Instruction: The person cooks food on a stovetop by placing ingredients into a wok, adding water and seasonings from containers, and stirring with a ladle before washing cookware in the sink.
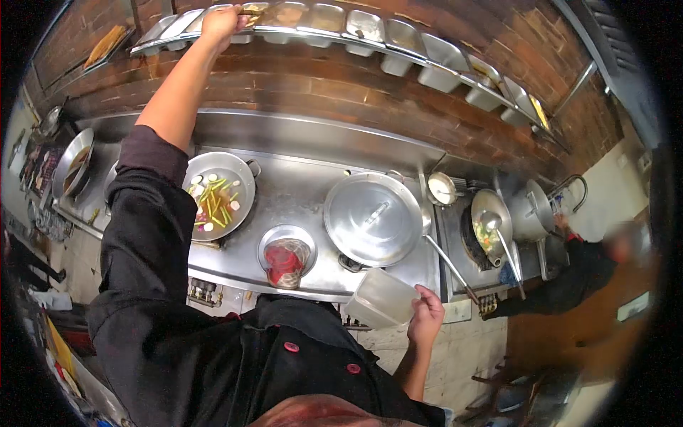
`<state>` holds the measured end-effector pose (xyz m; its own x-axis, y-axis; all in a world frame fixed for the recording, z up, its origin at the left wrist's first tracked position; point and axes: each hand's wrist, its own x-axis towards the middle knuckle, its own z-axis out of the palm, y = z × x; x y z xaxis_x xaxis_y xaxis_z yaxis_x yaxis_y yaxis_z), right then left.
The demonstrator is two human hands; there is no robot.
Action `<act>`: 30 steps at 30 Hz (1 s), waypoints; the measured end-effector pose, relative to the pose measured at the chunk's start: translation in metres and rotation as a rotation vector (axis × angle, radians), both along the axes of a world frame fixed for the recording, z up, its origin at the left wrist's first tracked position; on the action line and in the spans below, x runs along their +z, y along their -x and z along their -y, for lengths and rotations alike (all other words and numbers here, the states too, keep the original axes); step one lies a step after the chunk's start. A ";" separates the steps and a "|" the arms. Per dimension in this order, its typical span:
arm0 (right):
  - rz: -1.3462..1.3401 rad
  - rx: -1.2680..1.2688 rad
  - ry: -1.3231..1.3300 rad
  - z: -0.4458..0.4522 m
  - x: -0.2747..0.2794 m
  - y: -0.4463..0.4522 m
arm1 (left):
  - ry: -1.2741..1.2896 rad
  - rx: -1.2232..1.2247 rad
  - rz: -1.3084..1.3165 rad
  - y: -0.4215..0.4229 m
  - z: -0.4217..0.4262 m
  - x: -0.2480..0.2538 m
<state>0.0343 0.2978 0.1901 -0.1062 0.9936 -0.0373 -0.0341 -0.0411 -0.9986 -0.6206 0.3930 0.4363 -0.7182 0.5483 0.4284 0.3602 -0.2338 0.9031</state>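
Observation:
My left hand point(222, 25) is raised to the row of steel inserts on the wall shelf. Its fingers are closed at the rim of one insert, beside a thin dark piece point(250, 11); what they hold is too small to make out. Low on the right, my right hand point(425, 313) grips a translucent plastic container point(383, 299) by its side, tilted in front of the stove edge. Below my left arm is a wide pan point(243, 186) with green stalks and white and pink slices in liquid. A metal bowl point(308, 245) holds something red.
A large lidded pot point(373, 219) stands on the steel counter point(288, 171). Further right are a small pan with pale contents point(442, 188), a wok point(489, 203) with a ladle point(506, 245), and a tall pot point(530, 211). A co-worker in black point(569, 277) stands at the right.

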 end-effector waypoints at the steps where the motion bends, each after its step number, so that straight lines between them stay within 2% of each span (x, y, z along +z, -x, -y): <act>1: 0.002 -0.010 0.037 -0.001 0.004 0.003 | -0.028 -0.009 0.066 0.006 0.006 -0.002; 2: 0.013 0.008 0.038 -0.003 0.002 0.003 | -0.028 0.009 0.076 0.008 0.012 -0.004; 4: -0.048 0.060 0.029 -0.008 -0.004 0.003 | -0.382 -0.132 0.338 0.008 0.030 -0.013; 6: -0.026 0.087 0.013 -0.010 0.004 0.010 | -0.414 -0.184 0.289 0.026 0.057 -0.032; 8: 0.002 0.120 0.007 -0.014 0.008 0.018 | -0.566 -0.271 0.459 0.027 0.093 -0.066; 9: 0.033 0.099 -0.034 -0.017 0.007 0.020 | -0.559 -0.229 0.477 0.025 0.120 -0.080; 11: 0.066 0.048 -0.115 -0.026 -0.001 0.020 | -0.357 -0.203 0.422 0.003 0.177 -0.100; 13: 0.074 0.067 -0.102 -0.029 0.004 0.026 | -0.448 0.052 0.432 -0.063 0.205 -0.119; 15: 0.045 0.084 -0.080 -0.030 0.009 0.028 | 0.133 0.123 0.039 -0.041 0.250 -0.183; 17: 0.029 0.085 -0.085 -0.036 0.003 0.027 | 0.420 0.407 -0.512 -0.081 0.253 -0.235; 19: 0.013 0.084 -0.099 -0.036 0.002 0.020 | 0.843 0.161 -1.027 -0.085 0.267 -0.253; 20: 0.063 0.091 -0.098 -0.036 0.004 0.018 | 0.830 0.159 -1.041 -0.086 0.264 -0.249; 22: 0.090 0.060 -0.096 -0.036 0.001 0.017 | 0.513 0.344 -0.939 -0.100 0.246 -0.195; 24: 0.049 0.062 -0.116 -0.038 -0.005 0.008 | 0.135 0.365 -1.119 -0.107 0.212 -0.134; 25: 0.048 0.049 -0.118 -0.036 -0.002 0.006 | 0.041 0.375 -1.158 -0.118 0.193 -0.100; 27: 0.046 0.062 -0.095 -0.029 0.005 0.003 | 0.043 0.432 -1.171 -0.106 0.154 -0.066; 29: 0.010 0.039 -0.085 -0.023 0.005 -0.003 | -0.080 0.345 -1.176 -0.125 0.109 -0.033; 30: -0.022 0.026 -0.073 -0.019 0.004 -0.007 | 0.010 0.343 -1.125 -0.112 0.084 -0.028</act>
